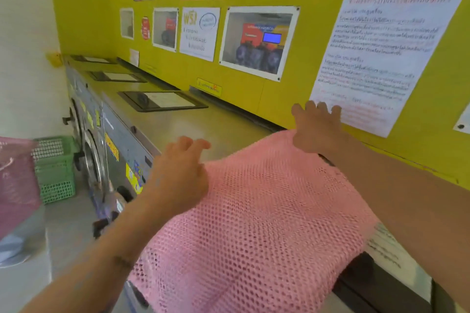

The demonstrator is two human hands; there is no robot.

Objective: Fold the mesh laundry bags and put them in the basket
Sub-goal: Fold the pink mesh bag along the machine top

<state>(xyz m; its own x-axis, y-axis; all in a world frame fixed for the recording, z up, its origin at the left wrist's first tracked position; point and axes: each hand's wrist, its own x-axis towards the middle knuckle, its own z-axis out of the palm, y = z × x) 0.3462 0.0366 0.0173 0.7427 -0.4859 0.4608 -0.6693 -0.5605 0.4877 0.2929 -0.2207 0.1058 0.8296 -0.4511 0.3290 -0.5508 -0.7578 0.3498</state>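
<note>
While the pink mesh bag [254, 211] lies spread across the flat grey top of the washing machines [178, 119], filling the lower middle of the frame, I have both arms stretched out over it. The bag is soft netting with a grid of small round holes, and its near edge droops over the front of the machine. My left hand [178, 173], at the centre of the frame, is at the bag's left edge with the fingers loosely curled and parted, gripping nothing. My right hand [315, 127], right of centre, lies palm-down on the bag's far corner, fingers spread open near the yellow wall [254, 96]. A green plastic lattice basket [56, 168] stands on the floor at the left edge, with a pink basket [15, 180] just beside it.
</note>
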